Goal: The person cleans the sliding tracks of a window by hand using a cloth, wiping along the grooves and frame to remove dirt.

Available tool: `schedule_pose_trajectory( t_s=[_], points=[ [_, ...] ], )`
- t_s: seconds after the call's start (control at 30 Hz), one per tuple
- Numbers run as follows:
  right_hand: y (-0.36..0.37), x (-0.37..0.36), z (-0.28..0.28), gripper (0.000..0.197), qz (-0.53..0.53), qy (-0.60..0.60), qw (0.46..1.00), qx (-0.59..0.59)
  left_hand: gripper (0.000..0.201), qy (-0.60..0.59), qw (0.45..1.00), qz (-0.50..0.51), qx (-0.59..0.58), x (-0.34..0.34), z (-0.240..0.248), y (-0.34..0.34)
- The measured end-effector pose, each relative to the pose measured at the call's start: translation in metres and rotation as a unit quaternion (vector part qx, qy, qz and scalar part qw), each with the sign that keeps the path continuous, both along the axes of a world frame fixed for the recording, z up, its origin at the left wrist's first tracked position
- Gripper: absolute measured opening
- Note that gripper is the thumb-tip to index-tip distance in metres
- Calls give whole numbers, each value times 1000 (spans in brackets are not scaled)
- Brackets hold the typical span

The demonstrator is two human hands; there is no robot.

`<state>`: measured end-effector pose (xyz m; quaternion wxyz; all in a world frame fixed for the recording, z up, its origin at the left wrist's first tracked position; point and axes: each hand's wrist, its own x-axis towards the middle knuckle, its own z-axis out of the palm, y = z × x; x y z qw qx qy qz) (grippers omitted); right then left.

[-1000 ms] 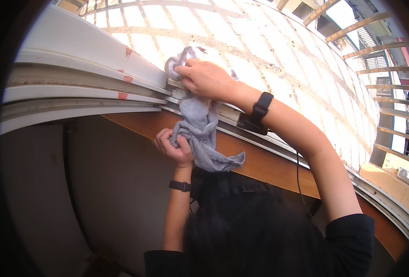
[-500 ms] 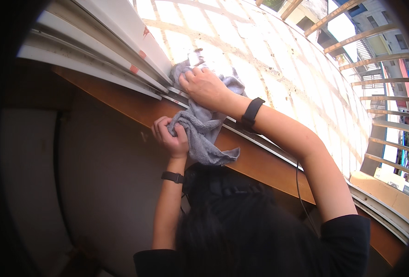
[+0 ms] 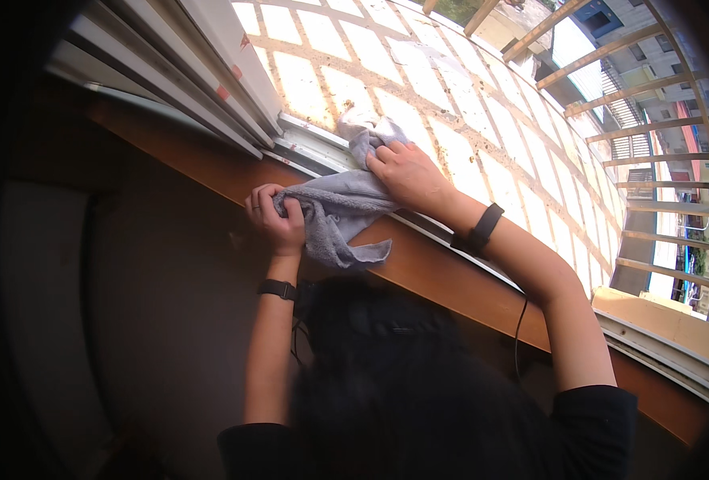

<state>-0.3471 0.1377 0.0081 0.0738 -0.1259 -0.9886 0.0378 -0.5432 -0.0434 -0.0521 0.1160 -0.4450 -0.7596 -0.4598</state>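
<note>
A grey cloth (image 3: 334, 204) stretches between my two hands over the window sill. My left hand (image 3: 277, 222) is closed round one bunched end, just inside the brown wooden ledge (image 3: 426, 280). Farther right and out, my right hand (image 3: 410, 176) grips the cloth above the white window track (image 3: 314, 150). One bunched part of the cloth pokes out past my right fingers onto the sunlit outer ledge (image 3: 418, 80). A loose corner hangs down over the wooden ledge. Each wrist wears a dark band.
White sliding window frames (image 3: 186, 72) stand stacked at the upper left. Bars (image 3: 610, 118) fence the outer ledge on the right, with buildings beyond. A thin dark cable (image 3: 521, 332) hangs by the wooden ledge. Below it is a dark wall (image 3: 162, 304).
My right hand has moved right and slightly nearer, away from the window frames, drawing the cloth with it. The cloth is stretched more tautly between my hands. My left hand keeps its grip.
</note>
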Motion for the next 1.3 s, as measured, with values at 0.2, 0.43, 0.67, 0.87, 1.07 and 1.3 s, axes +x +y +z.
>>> schedule_pose_trajectory(
  t_s=[0.2,0.43,0.67,0.87,1.07,1.3],
  points=[
    [-25,83,17,27,-80,-56,995,14,12,64,989,-119,-64,8,11,1],
    [-47,109,6,22,-182,5,983,35,25,26,979,-185,-76,42,17,-12],
    [-38,-31,-8,19,-123,76,983,115,20,-66,996,-43,-42,21,25,-11],
    [-38,1,-3,20,-107,80,989,-61,20,-40,997,-54,-44,12,34,3],
    [-58,70,19,26,-156,11,980,-125,19,-8,992,-108,-61,38,16,9],
    [-36,-67,1,27,-89,28,981,-167,23,-40,997,-9,-68,40,6,8]
  ],
)
